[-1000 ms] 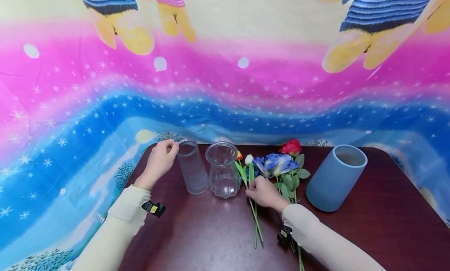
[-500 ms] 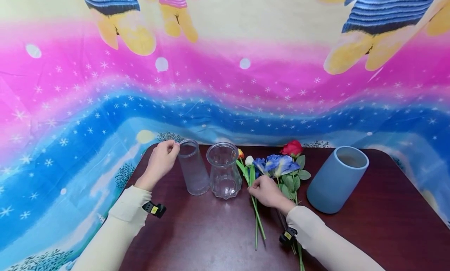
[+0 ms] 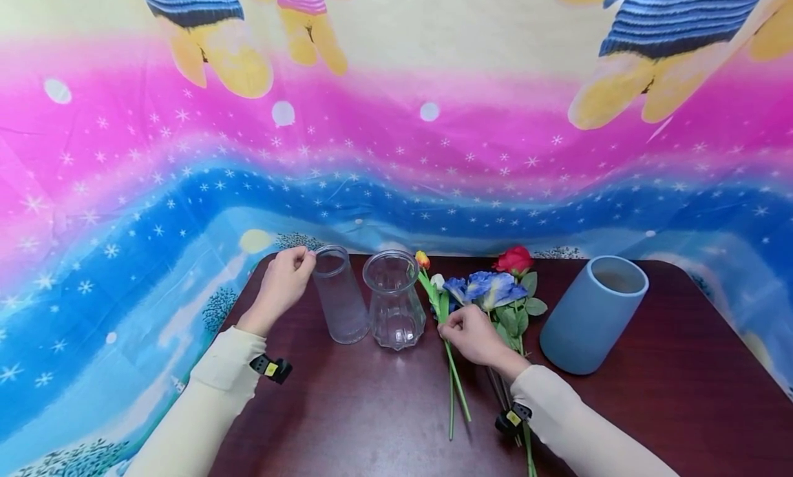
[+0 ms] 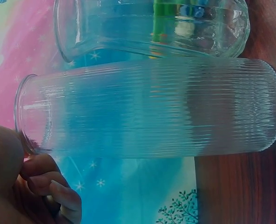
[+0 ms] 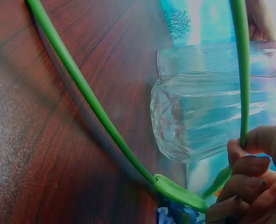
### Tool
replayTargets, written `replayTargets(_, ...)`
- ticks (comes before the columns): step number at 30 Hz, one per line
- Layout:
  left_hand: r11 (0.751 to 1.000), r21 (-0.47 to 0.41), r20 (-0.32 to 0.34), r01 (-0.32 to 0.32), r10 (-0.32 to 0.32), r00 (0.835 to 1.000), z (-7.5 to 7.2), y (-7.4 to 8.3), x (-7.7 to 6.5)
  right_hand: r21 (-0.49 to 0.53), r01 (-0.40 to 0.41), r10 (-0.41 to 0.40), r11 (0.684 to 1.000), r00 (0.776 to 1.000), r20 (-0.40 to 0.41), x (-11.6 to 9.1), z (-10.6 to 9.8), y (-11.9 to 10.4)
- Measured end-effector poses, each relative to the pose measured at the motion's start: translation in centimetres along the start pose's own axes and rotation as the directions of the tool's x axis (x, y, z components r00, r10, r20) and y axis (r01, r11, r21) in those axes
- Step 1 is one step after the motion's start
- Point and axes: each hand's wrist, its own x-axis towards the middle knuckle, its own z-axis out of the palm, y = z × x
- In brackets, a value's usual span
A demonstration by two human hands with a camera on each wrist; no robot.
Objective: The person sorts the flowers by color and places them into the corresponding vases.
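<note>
At the rim of a ribbed clear glass vase (image 3: 343,308), my left hand (image 3: 283,281) pinches the edge between thumb and curled fingers; the vase stands upright on the table. Just right of it is a second clear vase (image 3: 396,315), with a flared neck. My right hand (image 3: 473,336) pinches the green stem (image 5: 243,70) of an orange-yellow tulip (image 3: 423,259), which is lifted off the table in the right wrist view. A white tulip (image 3: 437,281) lies beside it, its stem (image 5: 91,98) resting on the wood.
Blue flowers (image 3: 486,288) and a red rose (image 3: 513,259) lie right of the tulips, their stems running under my right forearm. A blue-grey vase (image 3: 588,322) stands farther right on the dark wooden table (image 3: 347,408). A printed cloth (image 3: 396,167) hangs behind.
The orange-yellow tulip's head has risen and its stem has shifted slightly right with my right hand. My left hand stays at the ribbed vase's rim.
</note>
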Motion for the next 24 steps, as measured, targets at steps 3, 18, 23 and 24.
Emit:
replayTargets(3, 1.000, 0.003, 0.003, -0.003, 0.003, 1.000, 0.0, 0.0, 0.0, 0.012, 0.023, -0.022, 1.000, 1.000, -0.019, -0.2, -0.2, -0.1)
replayTargets(18, 1.000, 0.003, 0.003, 0.012, -0.012, 1.000, 0.0, 0.0, 0.0, 0.024, 0.046, -0.044, 0.999, 0.995, -0.088, -1.2, -1.1, -0.6)
replayTargets(23, 1.000, 0.006, 0.003, 0.022, -0.022, 1.000, 0.0, 0.1, 0.0, 0.043, 0.086, -0.081, 0.995, 0.989, -0.122, -1.5, -1.5, -0.9)
replayTargets(24, 1.000, 0.006, 0.002, 0.023, -0.023, 1.000, 0.0, 0.1, 0.0, 0.057, 0.090, -0.083, 0.994, 0.989, -0.124, -1.6, -1.6, -0.9)
